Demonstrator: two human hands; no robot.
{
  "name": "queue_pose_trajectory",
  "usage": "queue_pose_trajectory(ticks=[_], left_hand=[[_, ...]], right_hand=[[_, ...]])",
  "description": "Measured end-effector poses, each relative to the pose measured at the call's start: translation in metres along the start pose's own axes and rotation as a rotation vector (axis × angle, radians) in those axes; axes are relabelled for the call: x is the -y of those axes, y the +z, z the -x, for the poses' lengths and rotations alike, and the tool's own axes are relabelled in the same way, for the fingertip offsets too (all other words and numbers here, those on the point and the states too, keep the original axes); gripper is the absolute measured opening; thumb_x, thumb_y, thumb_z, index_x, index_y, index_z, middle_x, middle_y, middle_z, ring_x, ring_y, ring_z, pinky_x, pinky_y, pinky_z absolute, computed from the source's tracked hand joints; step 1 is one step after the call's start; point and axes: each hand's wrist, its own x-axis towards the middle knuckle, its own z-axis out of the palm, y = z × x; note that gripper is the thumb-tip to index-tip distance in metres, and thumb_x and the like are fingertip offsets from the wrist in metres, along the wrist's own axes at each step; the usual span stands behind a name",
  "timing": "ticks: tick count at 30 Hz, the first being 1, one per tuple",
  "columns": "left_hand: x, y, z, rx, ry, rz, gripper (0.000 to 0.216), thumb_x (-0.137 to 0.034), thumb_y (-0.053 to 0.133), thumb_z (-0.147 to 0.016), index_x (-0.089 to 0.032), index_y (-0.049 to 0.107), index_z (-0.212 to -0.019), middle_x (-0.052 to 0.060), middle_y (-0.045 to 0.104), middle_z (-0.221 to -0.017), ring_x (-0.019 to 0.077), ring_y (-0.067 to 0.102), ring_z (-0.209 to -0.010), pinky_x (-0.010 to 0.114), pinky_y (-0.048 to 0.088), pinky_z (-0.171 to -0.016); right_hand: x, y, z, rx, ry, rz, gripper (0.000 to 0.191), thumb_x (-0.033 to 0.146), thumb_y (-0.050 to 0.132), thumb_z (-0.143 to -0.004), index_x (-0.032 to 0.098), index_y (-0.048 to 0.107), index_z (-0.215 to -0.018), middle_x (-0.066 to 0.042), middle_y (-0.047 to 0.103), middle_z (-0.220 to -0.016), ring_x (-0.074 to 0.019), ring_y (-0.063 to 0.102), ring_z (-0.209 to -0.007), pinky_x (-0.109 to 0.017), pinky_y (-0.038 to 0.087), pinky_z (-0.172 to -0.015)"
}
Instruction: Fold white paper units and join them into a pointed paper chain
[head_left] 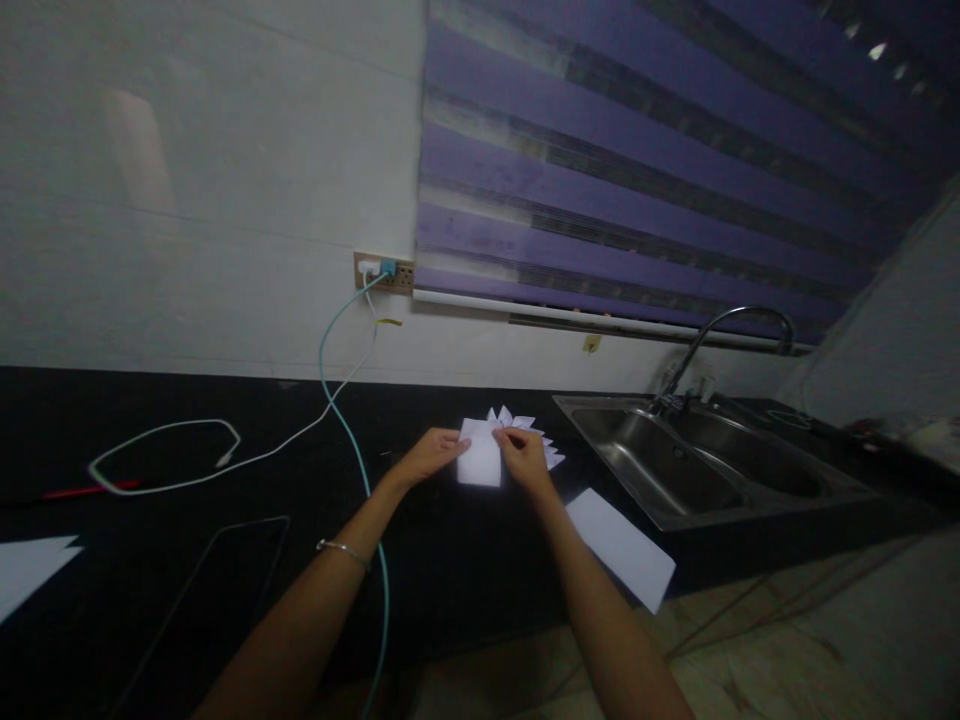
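Note:
A small white sheet of paper (480, 458) is held up between both hands over the black counter. My left hand (431, 455) pinches its left edge, thumb on the front. At its upper right corner, the fingers of my right hand (523, 458) are closed on the paper. Behind my right hand lie several pointed, folded white paper pieces (553, 458), partly hidden by it. A larger white sheet (624, 548) rests beside my right forearm, near the counter's front edge.
A steel double sink (667, 465) with a curved faucet (701, 340) stands at the right. White and teal cables (352, 440) run from the wall outlet (382, 272) across the counter (300, 570); the teal one passes under my left forearm. More white paper (34, 570) and a red pen-like object (90, 490) lie at the left.

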Motion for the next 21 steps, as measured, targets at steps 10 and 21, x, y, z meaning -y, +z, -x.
queue_pose_trajectory(ticks=[10, 21], left_hand=[[-0.0017, 0.0034, 0.0032, -0.044, -0.017, -0.092, 0.045, -0.053, 0.057, -0.079, -0.009, 0.068, -0.076, 0.006, 0.066, -0.07, 0.0153, 0.058, -0.063, 0.025, 0.044, -0.056], [-0.0025, 0.0032, 0.0002, -0.128, -0.012, -0.182, 0.053, -0.06, 0.05, -0.079, -0.01, 0.066, -0.074, 0.004, 0.064, -0.068, 0.017, 0.056, -0.066, 0.025, 0.042, -0.058]], right_hand=[[0.004, -0.003, 0.0032, 0.057, -0.015, -0.01, 0.032, 0.039, 0.054, -0.082, 0.014, 0.071, -0.072, -0.004, 0.067, -0.068, -0.0183, 0.058, -0.064, -0.027, 0.044, -0.059], [0.0042, -0.0031, 0.0038, 0.139, 0.008, -0.027, 0.028, 0.037, 0.057, -0.081, 0.015, 0.074, -0.078, -0.004, 0.069, -0.07, -0.0185, 0.06, -0.065, -0.027, 0.043, -0.058]])
